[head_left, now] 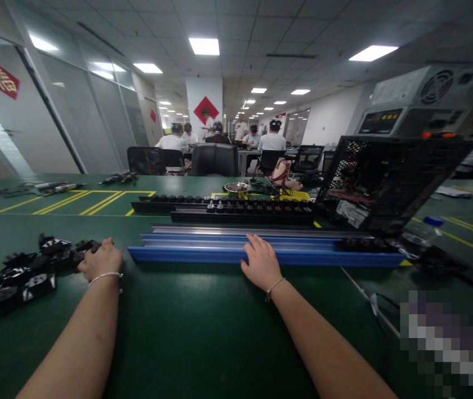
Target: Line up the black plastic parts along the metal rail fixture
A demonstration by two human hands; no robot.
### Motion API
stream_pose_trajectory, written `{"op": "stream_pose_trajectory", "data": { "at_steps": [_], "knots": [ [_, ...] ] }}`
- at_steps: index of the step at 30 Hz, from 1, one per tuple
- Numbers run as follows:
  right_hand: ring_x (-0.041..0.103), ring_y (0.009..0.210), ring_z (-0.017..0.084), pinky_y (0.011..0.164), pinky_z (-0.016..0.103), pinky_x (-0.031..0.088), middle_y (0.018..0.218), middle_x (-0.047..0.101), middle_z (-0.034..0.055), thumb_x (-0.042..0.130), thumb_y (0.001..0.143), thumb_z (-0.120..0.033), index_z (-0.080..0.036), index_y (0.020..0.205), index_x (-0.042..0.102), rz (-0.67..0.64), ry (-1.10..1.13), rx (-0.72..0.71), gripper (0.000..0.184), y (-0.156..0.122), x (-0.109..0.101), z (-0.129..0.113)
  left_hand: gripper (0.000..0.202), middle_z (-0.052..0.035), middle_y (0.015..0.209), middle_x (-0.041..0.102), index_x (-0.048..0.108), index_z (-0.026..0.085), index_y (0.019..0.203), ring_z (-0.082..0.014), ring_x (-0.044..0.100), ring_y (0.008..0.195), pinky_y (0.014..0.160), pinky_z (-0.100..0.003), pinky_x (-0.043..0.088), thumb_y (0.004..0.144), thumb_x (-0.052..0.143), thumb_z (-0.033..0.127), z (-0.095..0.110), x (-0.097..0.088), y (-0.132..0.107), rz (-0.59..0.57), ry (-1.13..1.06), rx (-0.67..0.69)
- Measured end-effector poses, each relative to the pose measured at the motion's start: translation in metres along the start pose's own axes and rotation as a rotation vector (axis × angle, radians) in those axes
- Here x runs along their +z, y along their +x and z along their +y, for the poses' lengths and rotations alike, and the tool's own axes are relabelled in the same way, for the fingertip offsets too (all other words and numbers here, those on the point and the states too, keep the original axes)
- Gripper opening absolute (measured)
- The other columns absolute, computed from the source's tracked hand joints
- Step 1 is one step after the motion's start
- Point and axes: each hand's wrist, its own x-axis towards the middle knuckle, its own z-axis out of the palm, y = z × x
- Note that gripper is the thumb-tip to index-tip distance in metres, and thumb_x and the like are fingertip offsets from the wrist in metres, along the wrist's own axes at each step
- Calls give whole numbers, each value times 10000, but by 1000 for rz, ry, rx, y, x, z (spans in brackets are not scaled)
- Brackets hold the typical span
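My left hand (102,260) is at the right end of a pile of black plastic parts (39,285) with bits of metal on them. Its fingers curl down around one black part (87,246), which they mostly hide. Across the front wall of a long blue channel rail (194,256) lies my right hand (262,261), fingers over the inside and thumb on the near face. Several black parts (356,245) sit in the rail's right end.
Behind the blue rail stand black rails (240,216) filled with small parts, and a metal bowl (237,188). An open black computer case (390,183) and a clear bottle with blue cap (427,230) are at right. Cables (120,178) lie farther back.
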Motion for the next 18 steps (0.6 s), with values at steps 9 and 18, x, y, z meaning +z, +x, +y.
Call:
{"op": "stream_pose_trajectory", "data": {
  "at_steps": [9, 18],
  "knots": [
    [334, 1253, 256, 1014, 420, 259, 1350, 431, 100, 545, 740, -271, -186, 976, 585, -17, 1, -1, 254, 1, -1, 0, 481, -159, 1342, 378, 563, 121, 1088, -364, 297, 1192, 923, -570, 305, 798, 299, 401, 5, -8, -17, 88, -118, -333],
    [326, 1258, 251, 1022, 411, 249, 1354, 427, 101, 545, 737, -266, -182, 983, 585, -17, 9, 4, 263, 1, -1, -1, 453, -183, 1382, 285, 603, 89, 999, -387, 170, 1300, 1008, -608, 172, 806, 347, 408, 1, -10, -24, 129, -157, -309]
  ]
}}
